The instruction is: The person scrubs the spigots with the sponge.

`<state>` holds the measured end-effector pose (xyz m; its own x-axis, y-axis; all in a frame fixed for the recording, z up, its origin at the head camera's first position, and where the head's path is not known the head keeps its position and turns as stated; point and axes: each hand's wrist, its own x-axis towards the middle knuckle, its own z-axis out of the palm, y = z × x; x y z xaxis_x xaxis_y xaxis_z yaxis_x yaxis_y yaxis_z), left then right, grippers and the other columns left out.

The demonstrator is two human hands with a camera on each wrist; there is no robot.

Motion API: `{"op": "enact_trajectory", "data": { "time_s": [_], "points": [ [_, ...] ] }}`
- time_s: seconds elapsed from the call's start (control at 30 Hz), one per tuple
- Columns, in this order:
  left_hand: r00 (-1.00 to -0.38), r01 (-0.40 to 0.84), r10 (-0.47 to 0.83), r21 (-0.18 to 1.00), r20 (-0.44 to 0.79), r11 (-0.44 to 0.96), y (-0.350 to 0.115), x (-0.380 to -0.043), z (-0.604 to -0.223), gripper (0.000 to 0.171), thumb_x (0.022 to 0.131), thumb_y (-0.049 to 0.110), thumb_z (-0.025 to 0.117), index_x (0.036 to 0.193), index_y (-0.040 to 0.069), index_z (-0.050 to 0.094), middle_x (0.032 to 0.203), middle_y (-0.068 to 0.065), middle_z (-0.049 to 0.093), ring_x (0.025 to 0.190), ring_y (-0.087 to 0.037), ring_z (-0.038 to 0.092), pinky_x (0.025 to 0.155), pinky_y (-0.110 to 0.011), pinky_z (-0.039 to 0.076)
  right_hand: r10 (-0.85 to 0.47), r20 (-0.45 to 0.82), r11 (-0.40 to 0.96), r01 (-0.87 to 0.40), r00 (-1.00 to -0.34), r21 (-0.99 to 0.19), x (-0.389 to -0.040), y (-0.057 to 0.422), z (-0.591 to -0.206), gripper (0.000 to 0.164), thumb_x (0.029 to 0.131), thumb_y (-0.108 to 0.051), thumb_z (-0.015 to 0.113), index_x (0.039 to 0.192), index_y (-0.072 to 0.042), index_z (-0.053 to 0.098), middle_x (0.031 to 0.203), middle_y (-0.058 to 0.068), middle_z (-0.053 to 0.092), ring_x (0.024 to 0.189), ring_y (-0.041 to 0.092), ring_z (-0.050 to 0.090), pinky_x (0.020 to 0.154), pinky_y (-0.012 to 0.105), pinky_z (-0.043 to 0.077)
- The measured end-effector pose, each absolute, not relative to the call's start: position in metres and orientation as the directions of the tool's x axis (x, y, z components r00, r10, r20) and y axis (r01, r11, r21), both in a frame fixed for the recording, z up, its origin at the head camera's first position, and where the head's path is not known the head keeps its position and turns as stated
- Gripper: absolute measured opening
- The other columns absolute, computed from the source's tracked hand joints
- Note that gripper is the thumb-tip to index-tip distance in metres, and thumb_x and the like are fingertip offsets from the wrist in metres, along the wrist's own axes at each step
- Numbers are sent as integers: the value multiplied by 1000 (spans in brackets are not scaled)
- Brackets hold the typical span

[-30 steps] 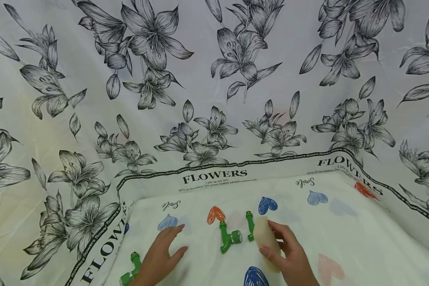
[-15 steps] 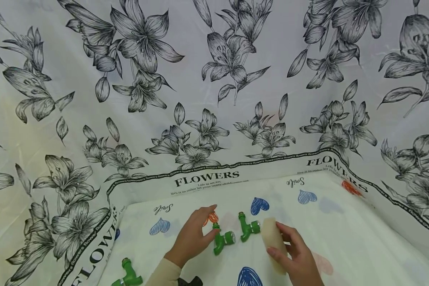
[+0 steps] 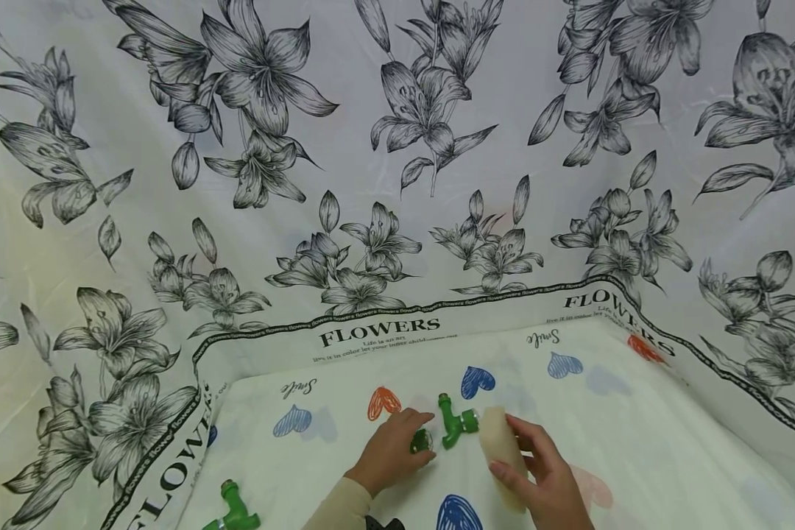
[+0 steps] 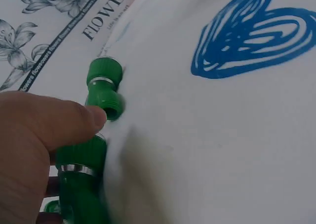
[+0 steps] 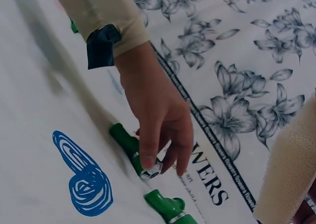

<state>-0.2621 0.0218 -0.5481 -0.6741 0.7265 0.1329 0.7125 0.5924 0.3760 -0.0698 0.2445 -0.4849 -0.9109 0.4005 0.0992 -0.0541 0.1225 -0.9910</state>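
Note:
My left hand (image 3: pixel 389 453) is at a green plastic tap (image 3: pixel 421 440) with a silver ring, thumb and fingers curled around its knob end. Most of that tap is hidden under the hand in the head view; its body (image 4: pixel 81 189) shows below the thumb in the left wrist view. My right hand (image 3: pixel 539 467) grips a beige sponge block (image 3: pixel 502 453), thumb on the near side. Between the hands, a second green tap (image 3: pixel 456 421) lies close to the sponge, its knob pointing at it. A third green tap (image 3: pixel 234 508) lies at the lower left.
White cloth (image 3: pixel 331 464) printed with hearts covers the surface. Its raised back edge carries FLOWERS lettering (image 3: pixel 379 331). Behind hangs a curtain (image 3: pixel 344 147) with black line-drawn lilies.
My left hand has moved right from beside the left tap onto the middle tap and curled around it. The right hand with the sponge has shifted slightly away from the right tap, uncovering its knob.

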Motion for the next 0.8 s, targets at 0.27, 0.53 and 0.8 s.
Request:
{"op": "enact_trajectory", "data": {
  "time_s": [0.27,0.53,0.8],
  "points": [
    [-626,774,754,272,199,572,20,-264,-566,44,91,23,92,133,20,75,111,9,69,99,-8,62,85,-33,58,385,56,121,-10,-921,-993,-73,243,-487,66,95,-29,89,152,-14,59,138,9,64,121,30,60,93,29,57],
    [-744,611,647,566,169,554,8,-264,-535,44,97,15,85,140,16,73,128,7,72,119,-14,66,99,-42,58,362,94,137,-47,-927,-990,-77,236,-488,63,95,-28,89,150,-18,61,133,7,66,117,29,61,92,31,58],
    [-857,342,474,913,204,225,-10,-245,-481,41,97,17,86,136,20,75,120,-3,72,105,-24,68,86,-31,60,311,151,169,-102,-938,-980,-86,223,-483,62,94,-28,90,149,-22,62,133,2,65,118,28,61,94,30,58]
  ]
}}
